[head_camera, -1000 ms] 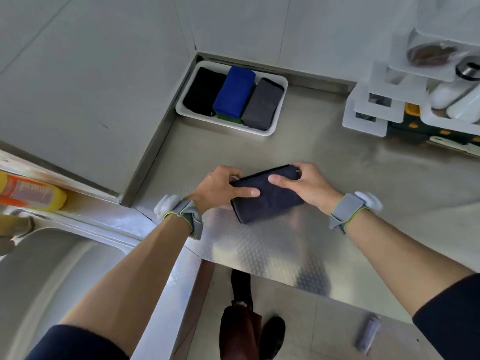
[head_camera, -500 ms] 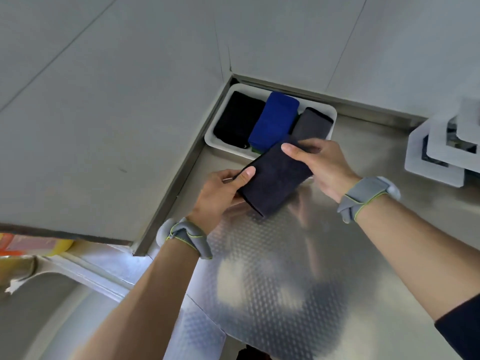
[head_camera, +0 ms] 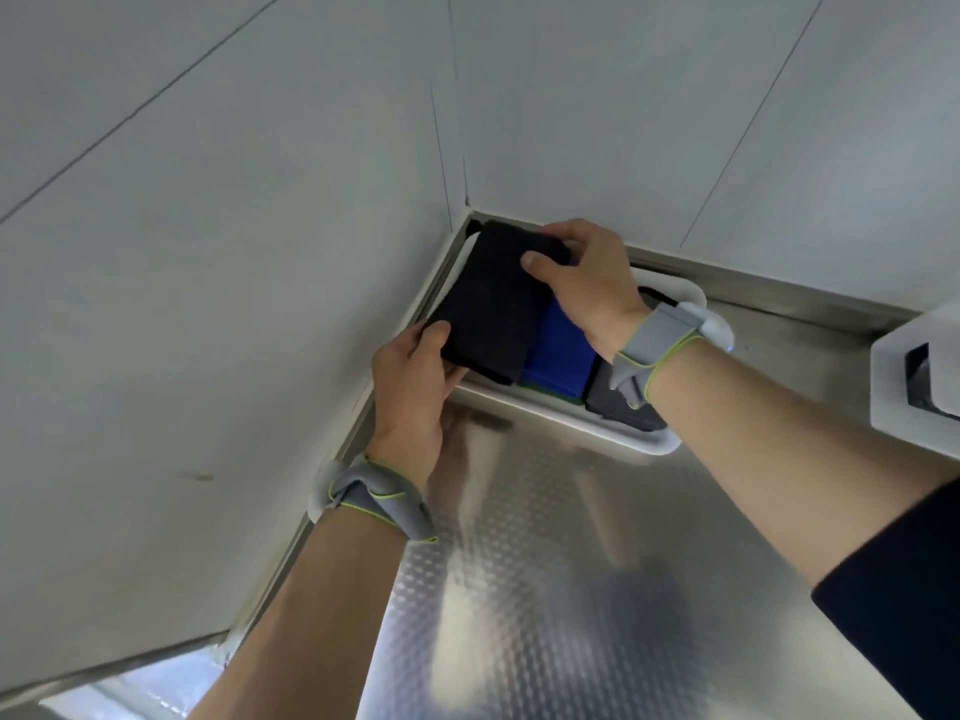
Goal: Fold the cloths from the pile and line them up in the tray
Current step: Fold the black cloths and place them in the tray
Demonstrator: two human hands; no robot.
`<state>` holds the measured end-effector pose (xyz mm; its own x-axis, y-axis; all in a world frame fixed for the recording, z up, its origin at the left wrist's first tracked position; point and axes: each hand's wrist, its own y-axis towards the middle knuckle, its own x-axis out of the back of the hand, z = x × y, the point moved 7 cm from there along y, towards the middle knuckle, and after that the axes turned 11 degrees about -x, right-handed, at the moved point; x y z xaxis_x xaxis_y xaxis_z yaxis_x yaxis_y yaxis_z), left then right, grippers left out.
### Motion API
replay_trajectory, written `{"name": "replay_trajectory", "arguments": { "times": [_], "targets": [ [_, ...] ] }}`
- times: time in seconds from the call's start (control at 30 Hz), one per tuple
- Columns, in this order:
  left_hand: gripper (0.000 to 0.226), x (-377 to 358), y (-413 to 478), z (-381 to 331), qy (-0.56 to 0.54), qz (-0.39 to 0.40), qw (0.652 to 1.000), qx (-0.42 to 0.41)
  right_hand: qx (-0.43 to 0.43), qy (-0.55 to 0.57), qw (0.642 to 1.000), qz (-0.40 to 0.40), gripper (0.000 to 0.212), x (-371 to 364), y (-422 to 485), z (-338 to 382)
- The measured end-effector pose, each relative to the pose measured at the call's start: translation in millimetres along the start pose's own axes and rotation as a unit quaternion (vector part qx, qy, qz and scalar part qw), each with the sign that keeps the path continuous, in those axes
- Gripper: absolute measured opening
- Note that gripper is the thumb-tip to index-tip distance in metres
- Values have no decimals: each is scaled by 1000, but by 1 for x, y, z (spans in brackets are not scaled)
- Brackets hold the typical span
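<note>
A folded dark navy cloth (head_camera: 493,304) is held over the left end of the white tray (head_camera: 623,445), which sits in the counter's back corner. My left hand (head_camera: 415,376) grips the cloth's near end, thumb on top. My right hand (head_camera: 592,283) grips its far end, thumb on top. In the tray lie a folded blue cloth (head_camera: 558,350) in the middle and a folded grey cloth (head_camera: 621,407) at the right. The black cloth at the tray's left is almost wholly hidden under the held one.
The tray stands on a steel counter (head_camera: 571,589) with an embossed surface, hard against two grey wall panels (head_camera: 208,304) that meet in a corner. A white rack (head_camera: 914,376) stands at the right edge.
Both hands have carried the folded navy cloth up from the counter, away from me, to above the tray's left end. The camera has tilted toward the corner.
</note>
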<state>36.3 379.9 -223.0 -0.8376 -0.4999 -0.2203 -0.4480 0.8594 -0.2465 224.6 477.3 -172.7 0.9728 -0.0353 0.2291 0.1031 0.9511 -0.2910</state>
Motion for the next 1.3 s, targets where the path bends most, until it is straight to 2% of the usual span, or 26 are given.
{"name": "replay_trajectory", "arguments": {
  "times": [0.2, 0.4, 0.53, 0.63, 0.7, 0.83, 0.9, 1.0, 1.03, 1.1, 1.17, 1.23, 1.3],
  "targets": [
    [16, -6, 16, 14, 56, -1, 998, -19, 85, -207, 975, -8, 33, -11, 20, 3],
    [13, -1, 22, 11, 85, -21, 993, -74, 97, -230, 968, -8, 31, -22, 19, 5],
    [22, 3, 21, 9, 107, -37, 989, -95, 104, -340, 934, -37, 31, -28, 18, -1],
    [16, 4, 23, 10, 122, -36, 987, -95, 114, -325, 937, -58, 28, -29, 20, 0],
    [15, 2, 23, 4, 177, -23, 977, -116, 119, -329, 935, -60, 28, -28, 22, -1],
    [26, -8, 17, -17, 371, 32, 905, -207, 138, -366, 919, -54, 26, -31, 24, -3],
    [28, -13, 13, -21, 410, 55, 882, -226, 148, -354, 922, -61, 25, -29, 23, 0],
    [31, -16, 10, -21, 436, 83, 865, -233, 152, -353, 921, -57, 25, -30, 22, 0],
    [36, -17, 10, -20, 471, 93, 845, -233, 150, -366, 917, -52, 25, -32, 21, -1],
    [44, -16, 7, -21, 560, 95, 784, -250, 156, -411, 897, -51, 28, -36, 19, -2],
    [48, -22, -2, -26, 609, 101, 721, -315, 192, -451, 869, -68, 34, -40, 10, 2],
    [50, -32, -12, -21, 615, 142, 687, -360, 239, -477, 844, -56, 41, -50, -4, 2],
    [52, -35, -12, -8, 624, 182, 674, -350, 250, -525, 813, -4, 47, -64, -11, -9]
  ]
}}
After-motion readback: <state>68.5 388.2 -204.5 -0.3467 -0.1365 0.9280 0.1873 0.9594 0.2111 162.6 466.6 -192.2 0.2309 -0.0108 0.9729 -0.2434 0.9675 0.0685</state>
